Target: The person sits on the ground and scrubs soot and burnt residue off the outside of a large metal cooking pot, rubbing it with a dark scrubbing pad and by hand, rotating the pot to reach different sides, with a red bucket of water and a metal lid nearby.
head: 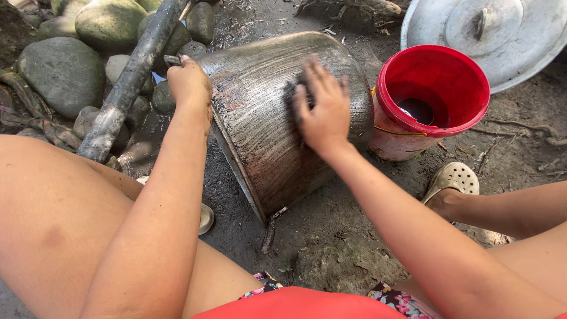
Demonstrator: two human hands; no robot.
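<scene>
Damp, bare dirt and river stones [65,71] surround you. Your left hand [189,82] clamps the rim of the big soot-blackened metal pot [260,136] lying tipped on the ground; your right hand [322,106] presses a dark scrubber [290,97] flat against its side. It looks heavy, rigid and slick, so the rim is your firmest hold.

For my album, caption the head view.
Left hand steadies a sooty metal pot on its side; right hand presses a dark scrubber beside a red bucket.

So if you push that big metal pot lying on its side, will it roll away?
Probably it would try: the pot lies on its round wall. The left hand grips its rim, likely steadying it, while the right hand presses on it. It looks stiff, maybe slippery with wet soot.
</scene>
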